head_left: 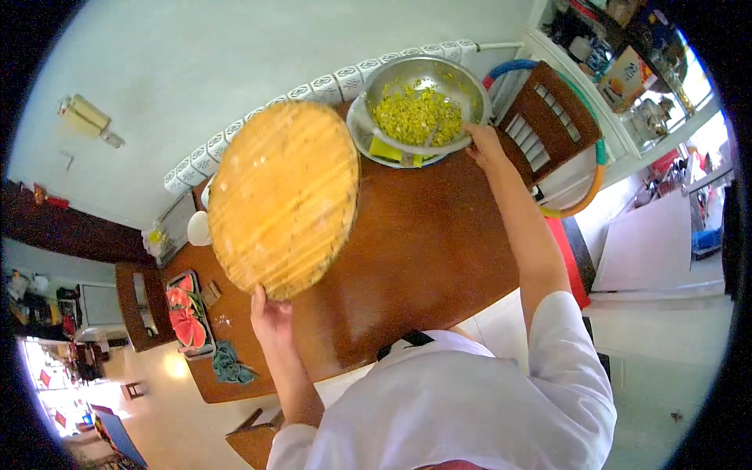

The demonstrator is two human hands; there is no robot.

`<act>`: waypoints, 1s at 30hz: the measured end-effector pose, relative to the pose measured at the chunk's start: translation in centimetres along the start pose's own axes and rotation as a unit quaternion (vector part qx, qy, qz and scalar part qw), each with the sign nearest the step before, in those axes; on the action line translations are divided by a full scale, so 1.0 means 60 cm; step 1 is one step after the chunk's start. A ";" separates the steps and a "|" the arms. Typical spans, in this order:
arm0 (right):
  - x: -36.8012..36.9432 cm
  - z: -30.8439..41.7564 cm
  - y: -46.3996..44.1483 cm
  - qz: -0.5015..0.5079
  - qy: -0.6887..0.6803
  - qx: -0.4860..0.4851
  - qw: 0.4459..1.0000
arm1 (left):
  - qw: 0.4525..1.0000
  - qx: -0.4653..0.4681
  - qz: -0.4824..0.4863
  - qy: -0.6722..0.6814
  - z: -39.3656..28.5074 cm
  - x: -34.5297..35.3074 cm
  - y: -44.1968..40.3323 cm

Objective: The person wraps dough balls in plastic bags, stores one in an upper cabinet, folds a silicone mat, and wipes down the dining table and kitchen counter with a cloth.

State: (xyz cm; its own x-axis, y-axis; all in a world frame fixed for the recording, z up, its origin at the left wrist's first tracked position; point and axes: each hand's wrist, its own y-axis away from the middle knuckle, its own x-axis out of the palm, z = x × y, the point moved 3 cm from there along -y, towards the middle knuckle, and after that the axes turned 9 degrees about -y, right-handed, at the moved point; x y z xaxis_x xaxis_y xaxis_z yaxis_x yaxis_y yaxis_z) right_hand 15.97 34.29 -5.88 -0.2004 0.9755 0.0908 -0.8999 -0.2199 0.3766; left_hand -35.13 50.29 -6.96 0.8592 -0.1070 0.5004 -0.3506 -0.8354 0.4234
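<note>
My left hand (272, 319) grips the near edge of a round wooden board (286, 196), its fingers partly hidden beneath. The board is tilted up, with pale floury smudges on its face. My right hand (482, 146) is closed on the rim of a steel mixing bowl (475, 86). Inside lies a chopped yellow-green filling (415, 113), and what looks like a utensil handle stands in it. Below the bowl shows a pale dish (359, 125) with something bright green (384, 151) in it. Whether bowl and dish touch, I cannot tell.
A brown wooden table (423, 235) stands against the tiled wall. On its left are a tray of cut watermelon (188, 317), a dark green cloth (232, 364) and a white cup (199, 229). A wooden chair (548, 117) with a coloured hoop (601, 153) stands at the right.
</note>
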 end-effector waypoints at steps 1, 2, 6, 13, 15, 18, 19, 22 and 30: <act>0.023 -0.001 -0.005 0.006 0.001 0.000 1.000 | 1.000 0.004 -0.012 -0.007 0.003 -0.022 0.018; 0.044 -0.002 -0.008 0.027 -0.023 0.004 0.999 | 1.000 0.007 -0.024 -0.013 0.006 -0.044 0.034; 0.116 -0.013 -0.016 0.084 -0.036 0.037 0.995 | 0.997 0.012 -0.035 -0.063 0.025 -0.123 0.099; 0.153 -0.077 -0.078 0.067 -0.038 0.036 0.996 | 0.996 -0.016 -0.080 -0.037 0.037 -0.167 0.157; 0.141 -0.079 -0.099 0.035 -0.018 0.008 0.999 | 0.991 -0.018 -0.121 -0.056 0.031 -0.174 0.173; 0.130 -0.058 -0.112 -0.026 0.045 -0.008 0.999 | 0.989 -0.027 -0.133 -0.056 0.025 -0.173 0.187; 0.132 -0.039 -0.092 -0.020 0.063 -0.016 0.998 | 0.989 -0.027 -0.134 -0.055 0.023 -0.169 0.191; 0.134 -0.054 -0.124 0.011 0.112 -0.033 0.993 | 0.985 -0.028 -0.162 -0.057 0.023 -0.163 0.203; 0.132 -0.076 -0.133 -0.020 0.049 -0.050 0.997 | 0.983 -0.047 -0.163 -0.075 0.054 -0.176 0.192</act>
State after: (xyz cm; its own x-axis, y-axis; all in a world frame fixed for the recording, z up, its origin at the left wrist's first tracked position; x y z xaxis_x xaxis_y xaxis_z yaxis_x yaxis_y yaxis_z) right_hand 19.79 43.81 -12.39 -0.1958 0.9805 -0.0141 -0.9408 -0.1838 0.2848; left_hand -46.99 40.06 -9.83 0.9744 0.0743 0.2121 -0.0737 -0.7859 0.6139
